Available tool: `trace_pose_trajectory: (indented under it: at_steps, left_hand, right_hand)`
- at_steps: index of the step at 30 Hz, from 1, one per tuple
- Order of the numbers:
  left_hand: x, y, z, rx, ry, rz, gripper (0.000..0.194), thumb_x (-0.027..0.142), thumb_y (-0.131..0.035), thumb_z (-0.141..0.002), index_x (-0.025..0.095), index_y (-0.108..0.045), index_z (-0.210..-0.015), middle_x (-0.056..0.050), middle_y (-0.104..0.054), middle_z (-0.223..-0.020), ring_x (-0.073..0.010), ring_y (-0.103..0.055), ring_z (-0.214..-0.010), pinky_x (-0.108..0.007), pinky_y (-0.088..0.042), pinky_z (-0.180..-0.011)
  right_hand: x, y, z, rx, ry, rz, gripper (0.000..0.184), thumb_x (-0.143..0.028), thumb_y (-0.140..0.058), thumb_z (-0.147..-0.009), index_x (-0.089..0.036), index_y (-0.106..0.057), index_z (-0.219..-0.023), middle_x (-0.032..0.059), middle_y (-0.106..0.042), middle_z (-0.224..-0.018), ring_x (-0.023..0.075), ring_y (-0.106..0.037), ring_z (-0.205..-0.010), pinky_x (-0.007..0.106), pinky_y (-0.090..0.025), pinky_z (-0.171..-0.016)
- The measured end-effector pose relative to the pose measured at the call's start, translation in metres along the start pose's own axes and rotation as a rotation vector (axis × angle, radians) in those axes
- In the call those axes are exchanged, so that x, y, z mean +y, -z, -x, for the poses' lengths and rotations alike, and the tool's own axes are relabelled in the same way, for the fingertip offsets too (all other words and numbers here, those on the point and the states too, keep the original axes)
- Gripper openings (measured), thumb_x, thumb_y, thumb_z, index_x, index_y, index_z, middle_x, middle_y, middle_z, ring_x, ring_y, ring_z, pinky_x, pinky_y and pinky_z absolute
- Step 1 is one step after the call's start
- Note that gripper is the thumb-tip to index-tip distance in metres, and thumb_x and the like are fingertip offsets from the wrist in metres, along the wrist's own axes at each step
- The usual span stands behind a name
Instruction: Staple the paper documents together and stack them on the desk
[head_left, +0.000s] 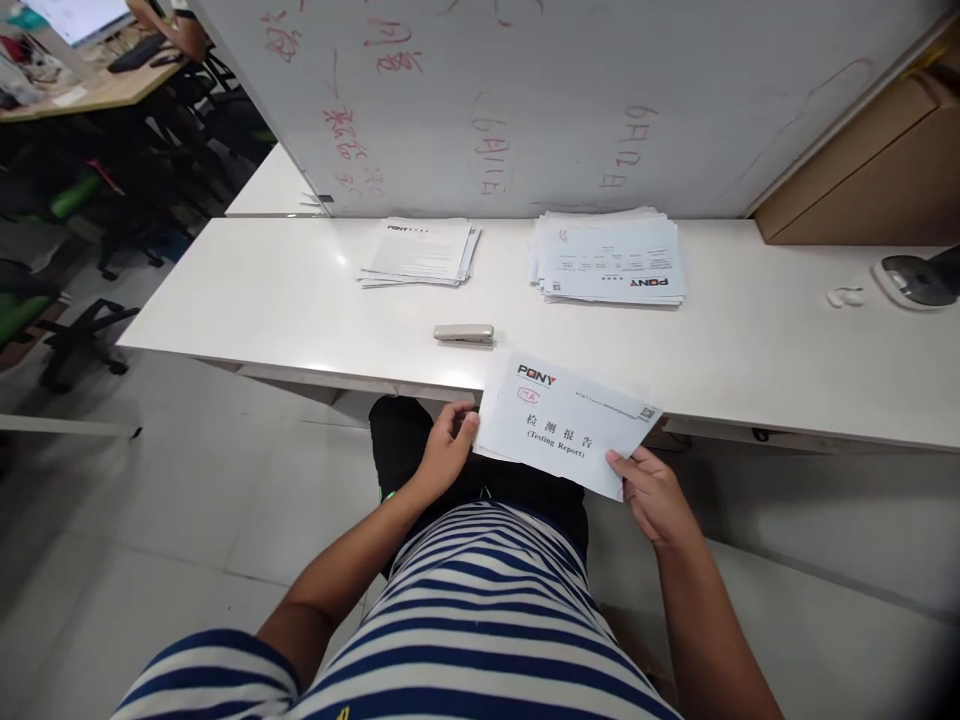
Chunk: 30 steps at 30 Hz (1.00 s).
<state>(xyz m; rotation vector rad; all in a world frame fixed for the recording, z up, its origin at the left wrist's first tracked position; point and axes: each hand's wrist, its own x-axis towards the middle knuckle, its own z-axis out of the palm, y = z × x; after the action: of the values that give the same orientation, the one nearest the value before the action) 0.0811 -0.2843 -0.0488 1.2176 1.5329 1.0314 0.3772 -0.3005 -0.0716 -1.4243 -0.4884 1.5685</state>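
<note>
A white printed testing report (562, 425) is held at the desk's front edge, above my lap, its cover facing up. On its left edge my left hand (448, 445) is closed, thumb beside the margin and fingers curled. My right hand (654, 490) pinches the lower right corner, thumb on top and fingers underneath. Just beyond the report, a light-coloured stapler (463, 333) lies on the white desk (300, 290).
Two paper stacks, a smaller left one (420, 250) and a thicker right one (611, 255), lie before a whiteboard (480, 100) with red writing. At right are a cardboard box (862, 160), white earbuds (845, 297) and a dark-topped device (915, 280). Another person's arm (176, 30) shows at upper left.
</note>
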Motion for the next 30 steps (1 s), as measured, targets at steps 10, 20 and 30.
trace_pose_trajectory:
  at_steps: [10, 20, 30]
  left_hand:
    - [0.012, 0.002, -0.011, -0.161, 0.250, 0.254, 0.043, 0.056, -0.076, -0.072, 0.013, -0.070, -0.070, 0.002, -0.056, -0.057, -0.0098, -0.047, -0.055, -0.024, -0.035, -0.056]
    - [-0.017, -0.011, -0.022, 0.007, 0.253, 0.337, 0.051, 0.052, -0.086, -0.059, 0.016, -0.050, -0.062, 0.005, -0.052, -0.059, -0.0073, -0.045, -0.055, -0.021, -0.035, -0.055]
    - [-0.017, -0.006, -0.019, -0.008, 0.250, 0.343, 0.050, 0.053, -0.085, -0.060, 0.015, -0.052, -0.064, 0.005, -0.052, -0.059, -0.0056, -0.041, -0.053, -0.020, -0.032, -0.053]
  right_hand:
    - [-0.011, -0.001, -0.001, 0.019, 0.047, 0.101, 0.050, -0.042, -0.090, -0.058, -0.022, -0.077, -0.101, 0.0069, -0.076, -0.108, 0.0257, -0.072, -0.096, 0.044, -0.055, -0.096]
    - [-0.017, -0.011, -0.003, 0.100, -0.004, 0.049, 0.052, -0.042, -0.093, -0.053, -0.021, -0.076, -0.098, 0.0052, -0.078, -0.095, 0.0203, -0.073, -0.076, 0.033, -0.062, -0.075]
    - [-0.015, 0.005, -0.005, 0.099, 0.095, 0.351, 0.052, -0.058, -0.082, -0.065, -0.016, -0.078, -0.096, 0.0085, -0.078, -0.093, 0.0238, -0.072, -0.076, 0.034, -0.059, -0.069]
